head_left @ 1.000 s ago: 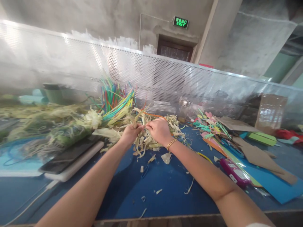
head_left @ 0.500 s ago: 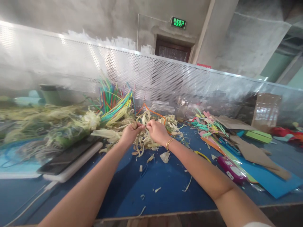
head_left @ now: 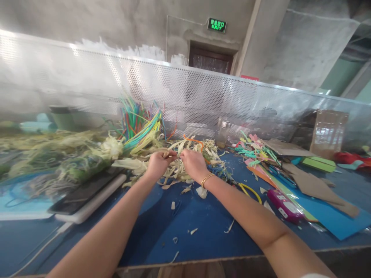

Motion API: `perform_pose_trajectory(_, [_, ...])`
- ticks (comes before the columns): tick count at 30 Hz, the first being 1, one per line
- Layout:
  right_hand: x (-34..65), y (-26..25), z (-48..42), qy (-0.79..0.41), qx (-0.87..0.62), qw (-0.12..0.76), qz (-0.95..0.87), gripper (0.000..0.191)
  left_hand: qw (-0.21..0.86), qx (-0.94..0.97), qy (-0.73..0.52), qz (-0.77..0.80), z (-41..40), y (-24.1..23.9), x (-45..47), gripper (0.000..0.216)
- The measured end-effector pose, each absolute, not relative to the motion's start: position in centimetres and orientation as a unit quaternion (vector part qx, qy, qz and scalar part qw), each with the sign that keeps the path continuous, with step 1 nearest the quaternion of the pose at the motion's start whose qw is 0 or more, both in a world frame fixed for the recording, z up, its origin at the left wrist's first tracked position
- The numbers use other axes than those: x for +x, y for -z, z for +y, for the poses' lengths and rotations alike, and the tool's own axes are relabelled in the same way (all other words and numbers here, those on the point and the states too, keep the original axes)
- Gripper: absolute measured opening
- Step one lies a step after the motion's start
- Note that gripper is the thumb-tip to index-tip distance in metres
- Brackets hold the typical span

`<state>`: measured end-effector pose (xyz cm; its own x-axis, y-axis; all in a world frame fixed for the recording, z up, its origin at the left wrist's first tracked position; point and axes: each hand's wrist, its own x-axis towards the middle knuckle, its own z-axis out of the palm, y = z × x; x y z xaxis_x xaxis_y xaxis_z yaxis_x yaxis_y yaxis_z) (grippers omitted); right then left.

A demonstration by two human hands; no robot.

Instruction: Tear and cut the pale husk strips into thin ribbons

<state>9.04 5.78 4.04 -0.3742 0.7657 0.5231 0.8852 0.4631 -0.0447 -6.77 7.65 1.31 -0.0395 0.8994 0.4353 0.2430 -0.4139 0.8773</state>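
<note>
My left hand (head_left: 159, 165) is closed in a pinch, with a small brownish bit of corn husk (head_left: 166, 154) showing at its fingertips. Close against it, my right hand (head_left: 193, 164) pinches what looks like the same husk strip; the fingers cover most of it. A gold chain bracelet (head_left: 207, 178) circles the right wrist. Both hands hover over a loose heap of pale, dried corn husk strips (head_left: 174, 175). An orange pipe cleaner (head_left: 193, 139) lies across the back of the heap, and blue strands (head_left: 220, 172) show at its right.
Bundled coloured pipe cleaners (head_left: 142, 123) stand behind at left. A phone (head_left: 84, 193) and a white power bank (head_left: 92, 204) with a cable lie at left. A glass bottle (head_left: 223, 133), a purple device (head_left: 285, 206), cardboard (head_left: 313, 181) and coloured paper (head_left: 339, 224) are at right.
The pale husk loop that stood above my right hand has come down out of sight. Both hands stay together in nearly the same place; the view has shifted slightly.
</note>
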Motion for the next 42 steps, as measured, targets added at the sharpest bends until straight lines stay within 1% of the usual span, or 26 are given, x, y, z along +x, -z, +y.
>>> perform_pose_trajectory(4, [9.1,-3.8,5.6,0.136,-0.495,0.258,-0.819,0.023,0.332,0.606,-0.569,0.446,7.5,-1.4,-6.4,0.031])
perform_pose_trajectory(8, [9.2,-3.7,5.7,0.117,-0.499,0.276,-0.813,0.018,0.371,0.581,-0.577,0.437,7.1,-1.6,-6.2,0.031])
perform_pose_trajectory(11, [9.4,-3.5,5.9,0.07,-0.497,0.305,-0.809,0.013,0.409,0.583,-0.564,0.418,7.0,-1.6,-6.4,0.033])
perform_pose_trajectory(14, [9.8,-3.2,6.3,-0.012,-0.484,0.337,-0.808,0.013,0.421,0.598,-0.546,0.408,7.1,-1.5,-6.5,0.034])
perform_pose_trajectory(16, [10.0,-3.0,6.7,-0.048,-0.481,0.346,-0.804,0.014,0.379,0.617,-0.547,0.42,7.1,-1.4,-6.4,0.032])
perform_pose_trajectory(19, [10.2,-2.9,7.0,-0.043,-0.498,0.333,-0.799,0.014,0.235,0.666,-0.554,0.44,7.0,-1.4,-6.3,0.026])
perform_pose_trajectory(21, [10.1,-3.0,7.0,-0.014,-0.513,0.317,-0.798,0.016,0.145,0.716,-0.52,0.443,6.7,-1.7,-6.4,0.02])
perform_pose_trajectory(23, [10.0,-3.1,6.9,0.012,-0.523,0.304,-0.796,0.017,0.086,0.754,-0.461,0.459,6.4,-1.9,-6.5,0.016])
perform_pose_trajectory(29, [9.9,-2.5,7.1,0.014,-0.532,0.288,-0.796,0.015,-0.024,0.787,-0.331,0.52,6.2,-2.1,-6.3,0.018])
perform_pose_trajectory(34, [10.0,-2.0,7.6,-0.026,-0.53,0.296,-0.794,0.011,-0.091,0.818,-0.298,0.484,6.3,-1.2,-5.6,0.025])
perform_pose_trajectory(36, [10.0,-2.0,7.6,-0.044,-0.528,0.304,-0.791,0.011,-0.092,0.816,-0.308,0.48,6.6,-0.6,-5.5,0.024])
perform_pose_trajectory(38, [10.1,-2.2,7.5,-0.056,-0.525,0.31,-0.791,0.014,-0.062,0.807,-0.342,0.477,7.1,-0.1,-5.5,0.021])
perform_pose_trajectory(40, [10.2,-2.4,7.4,-0.06,-0.516,0.318,-0.793,0.015,0.004,0.793,-0.389,0.47,7.6,0.1,-5.6,0.012])
perform_pose_trajectory(42, [10.2,-2.7,7.4,-0.067,-0.504,0.33,-0.796,0.013,0.101,0.773,-0.431,0.455,8.0,0.1,-5.5,0.015])
